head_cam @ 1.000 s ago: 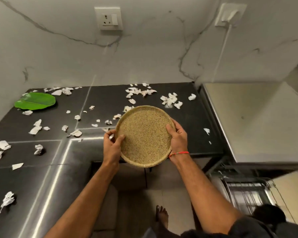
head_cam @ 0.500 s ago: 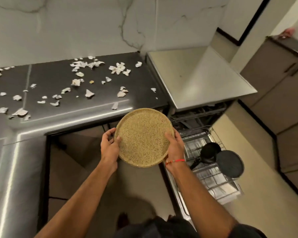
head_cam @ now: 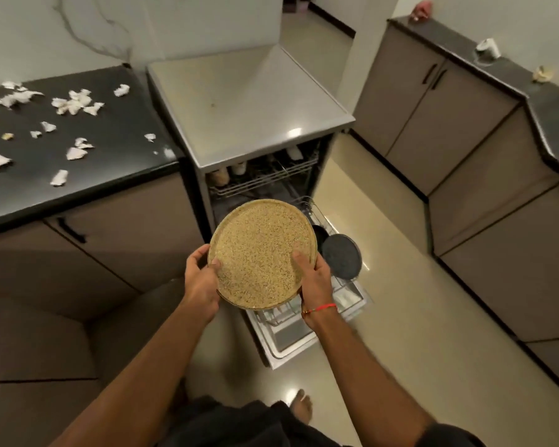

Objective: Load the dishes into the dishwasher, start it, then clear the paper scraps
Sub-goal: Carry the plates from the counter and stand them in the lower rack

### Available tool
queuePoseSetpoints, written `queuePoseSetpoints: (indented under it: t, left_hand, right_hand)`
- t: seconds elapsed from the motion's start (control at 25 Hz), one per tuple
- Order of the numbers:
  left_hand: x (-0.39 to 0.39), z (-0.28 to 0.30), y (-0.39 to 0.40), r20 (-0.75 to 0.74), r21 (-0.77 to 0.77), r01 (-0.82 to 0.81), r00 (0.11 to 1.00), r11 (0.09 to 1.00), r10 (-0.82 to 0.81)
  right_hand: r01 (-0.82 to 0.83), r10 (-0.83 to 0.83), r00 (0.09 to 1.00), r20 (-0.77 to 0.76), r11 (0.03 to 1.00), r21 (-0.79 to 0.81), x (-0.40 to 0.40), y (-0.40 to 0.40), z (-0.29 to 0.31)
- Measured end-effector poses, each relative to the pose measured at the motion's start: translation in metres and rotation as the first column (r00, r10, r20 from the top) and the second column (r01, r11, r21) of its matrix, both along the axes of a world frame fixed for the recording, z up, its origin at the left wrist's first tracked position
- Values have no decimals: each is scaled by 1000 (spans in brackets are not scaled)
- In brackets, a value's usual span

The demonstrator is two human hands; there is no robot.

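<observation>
A round speckled tan plate [head_cam: 260,253] is held in front of me by both hands, over the open dishwasher [head_cam: 249,124]. My left hand [head_cam: 202,279] grips its left rim, thumb on the face. My right hand [head_cam: 315,280] grips the right rim, thumb on the face too. Below the plate, the pulled-out lower rack [head_cam: 346,293] holds a dark round plate [head_cam: 341,256] and a dark ladle-like piece [head_cam: 320,235]. The upper rack [head_cam: 262,179] holds cups. Several white paper scraps [head_cam: 76,104] lie on the black counter [head_cam: 117,169] at left.
The dishwasher door [head_cam: 291,340] lies open across the beige floor, and my bare foot [head_cam: 300,406] stands just before it. Brown cabinets [head_cam: 465,150] with a black worktop line the right side. A doorway opens at the back.
I turned right, away from the scrap-covered counter. The plate went with me in both hands and now hangs over the dishwasher's lower rack.
</observation>
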State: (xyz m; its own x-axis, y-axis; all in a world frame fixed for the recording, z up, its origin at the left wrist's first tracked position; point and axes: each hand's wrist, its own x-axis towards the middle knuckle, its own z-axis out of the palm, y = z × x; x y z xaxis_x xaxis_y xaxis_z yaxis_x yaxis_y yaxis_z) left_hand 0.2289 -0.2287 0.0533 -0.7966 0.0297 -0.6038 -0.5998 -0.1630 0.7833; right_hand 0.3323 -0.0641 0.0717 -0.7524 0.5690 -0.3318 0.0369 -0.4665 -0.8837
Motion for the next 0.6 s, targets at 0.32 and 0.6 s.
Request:
queuePoseSetpoints:
  t: [0.32, 0.6]
  left_hand:
    - [48, -39, 88, 148, 20, 340, 929, 940, -339]
    - [58, -95, 180, 227, 62, 749, 632, 659, -741]
  right_hand:
    - [186, -181, 970, 164, 983, -13, 35, 86, -35]
    - [189, -220, 910, 351, 974, 121, 34, 183, -77]
